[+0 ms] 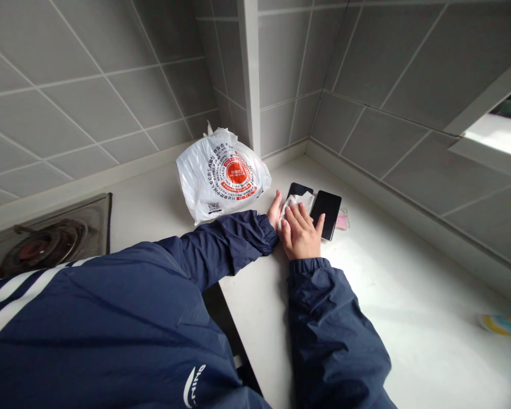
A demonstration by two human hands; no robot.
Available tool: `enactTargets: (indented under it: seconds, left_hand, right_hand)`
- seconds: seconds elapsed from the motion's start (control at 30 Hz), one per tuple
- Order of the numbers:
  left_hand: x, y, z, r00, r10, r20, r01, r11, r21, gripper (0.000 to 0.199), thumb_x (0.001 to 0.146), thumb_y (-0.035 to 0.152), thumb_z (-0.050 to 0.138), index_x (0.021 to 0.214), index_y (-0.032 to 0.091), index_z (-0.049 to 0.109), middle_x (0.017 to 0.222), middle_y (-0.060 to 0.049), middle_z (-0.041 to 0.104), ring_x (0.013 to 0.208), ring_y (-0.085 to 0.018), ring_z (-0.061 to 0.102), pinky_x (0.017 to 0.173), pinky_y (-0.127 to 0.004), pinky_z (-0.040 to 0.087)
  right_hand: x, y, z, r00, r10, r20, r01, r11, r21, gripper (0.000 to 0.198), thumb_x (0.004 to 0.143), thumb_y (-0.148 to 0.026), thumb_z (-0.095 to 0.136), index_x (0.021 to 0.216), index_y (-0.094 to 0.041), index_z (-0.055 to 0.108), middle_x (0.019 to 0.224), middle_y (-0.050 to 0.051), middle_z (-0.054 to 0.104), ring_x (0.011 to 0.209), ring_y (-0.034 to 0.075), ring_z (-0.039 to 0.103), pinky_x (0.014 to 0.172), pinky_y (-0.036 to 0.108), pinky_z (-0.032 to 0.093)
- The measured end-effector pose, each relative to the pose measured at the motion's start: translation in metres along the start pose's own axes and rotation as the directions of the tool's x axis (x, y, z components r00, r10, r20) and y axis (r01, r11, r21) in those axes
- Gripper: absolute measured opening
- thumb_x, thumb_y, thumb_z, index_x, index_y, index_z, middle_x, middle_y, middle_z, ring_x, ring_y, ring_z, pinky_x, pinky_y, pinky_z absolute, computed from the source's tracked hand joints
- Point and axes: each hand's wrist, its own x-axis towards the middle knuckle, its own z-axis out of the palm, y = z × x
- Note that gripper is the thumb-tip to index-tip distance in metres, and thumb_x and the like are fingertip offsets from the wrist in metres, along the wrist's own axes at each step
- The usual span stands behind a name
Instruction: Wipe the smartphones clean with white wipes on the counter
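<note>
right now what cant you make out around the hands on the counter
- Left phone: mostly hidden under the white cloth and right hand, head view.
- Left hand: largely covered by its sleeve.
- Pink item: behind the right phone, too small to tell.
- Colourful object: blurred at the right edge.

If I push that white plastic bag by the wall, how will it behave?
The white plastic bag looks thin and crinkled, so it would probably deform before sliding. It bulges with hidden contents, so its weight is unclear. Resting on the smooth counter, it would likely slide rather than roll.
</note>
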Motion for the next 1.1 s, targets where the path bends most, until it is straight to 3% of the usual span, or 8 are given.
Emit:
enactTargets:
  seconds: [0.13,0.27,0.4,0.53,0.73,0.87,0.97,1.1]
  left_hand:
    - [0.000,0.006,-0.003,1.000,-0.021,-0.017,0.021,0.999,-0.028,0.102,0.094,0.077,0.004,0.125,0.002,0.065,0.107,-0.025,0.074,0.113,-0.035,0.070,0.110,-0.053,0.044]
    - [0.001,0.005,-0.006,1.000,-0.007,-0.003,0.007,0.999,-0.051,0.098,0.094,0.078,0.011,0.124,0.004,0.067,0.106,-0.023,0.075,0.114,-0.034,0.070,0.112,-0.050,0.043]
    - [-0.002,0.000,0.003,1.000,-0.001,-0.001,0.001,0.998,-0.062,0.095,0.097,0.074,0.010,0.130,0.004,0.065,0.109,-0.021,0.075,0.112,-0.030,0.071,0.113,-0.047,0.042]
    - [-0.006,-0.003,0.014,0.999,-0.032,-0.010,0.031,0.997,-0.065,0.091,0.100,0.068,0.007,0.133,0.004,0.063,0.109,-0.021,0.075,0.107,-0.029,0.073,0.112,-0.048,0.045]
    - [-0.007,0.003,0.010,0.996,-0.090,-0.022,0.088,0.993,-0.078,0.098,0.096,0.076,0.011,0.125,-0.002,0.064,0.105,-0.026,0.074,0.104,-0.033,0.073,0.108,-0.049,0.048]
    - [-0.005,0.006,0.008,0.998,-0.063,-0.008,0.062,0.994,-0.088,0.099,0.097,0.074,0.006,0.129,-0.001,0.063,0.112,-0.026,0.073,0.113,-0.033,0.070,0.113,-0.049,0.043]
    - [-0.003,0.000,0.009,1.000,-0.018,0.000,0.018,0.995,-0.095,0.090,0.101,0.066,0.009,0.136,0.000,0.060,0.119,-0.023,0.072,0.120,-0.028,0.068,0.119,-0.042,0.037]
    - [-0.002,-0.013,0.006,1.000,-0.005,0.022,0.007,0.995,-0.099,0.076,0.106,0.056,0.015,0.142,0.004,0.057,0.126,-0.019,0.071,0.123,-0.022,0.066,0.123,-0.035,0.031]
  right_hand:
    - [-0.005,-0.001,-0.001,0.999,-0.020,-0.038,0.020,1.000,0.006,0.032,0.102,-0.032,0.048,0.123,-0.025,0.071,0.131,0.007,0.072,0.136,0.023,0.058,0.126,0.062,0.010]
    - [-0.012,0.002,-0.001,0.997,0.005,-0.076,-0.008,0.999,-0.036,0.034,0.102,-0.032,0.047,0.125,-0.023,0.070,0.133,0.010,0.071,0.135,0.025,0.059,0.125,0.060,0.015]
    - [-0.015,0.003,0.000,0.997,0.064,-0.050,-0.068,0.995,-0.077,0.044,0.102,-0.034,0.044,0.141,-0.018,0.059,0.146,0.015,0.060,0.145,0.029,0.048,0.124,0.062,0.019]
    - [-0.013,0.000,-0.002,0.999,0.037,0.000,-0.036,0.998,-0.060,0.053,0.102,-0.038,0.045,0.149,-0.012,0.050,0.153,0.018,0.052,0.151,0.033,0.038,0.122,0.065,0.022]
    - [-0.011,-0.005,-0.009,0.997,-0.079,-0.013,0.080,0.995,0.057,0.033,0.100,-0.030,0.050,0.126,-0.022,0.070,0.133,0.010,0.071,0.139,0.025,0.055,0.126,0.059,0.016]
    - [-0.012,-0.002,-0.007,0.992,-0.019,-0.121,0.025,0.999,0.041,0.029,0.101,-0.027,0.049,0.111,-0.022,0.075,0.122,0.006,0.077,0.129,0.022,0.064,0.125,0.051,0.026]
    - [-0.013,0.001,-0.005,0.991,0.072,-0.112,-0.075,0.997,-0.024,0.038,0.103,-0.031,0.044,0.129,-0.017,0.068,0.138,0.011,0.068,0.139,0.026,0.055,0.123,0.053,0.029]
    - [-0.011,0.002,-0.005,0.992,0.127,0.023,-0.124,0.989,-0.081,0.060,0.104,-0.041,0.040,0.156,-0.010,0.040,0.162,0.018,0.039,0.155,0.036,0.029,0.121,0.063,0.026]
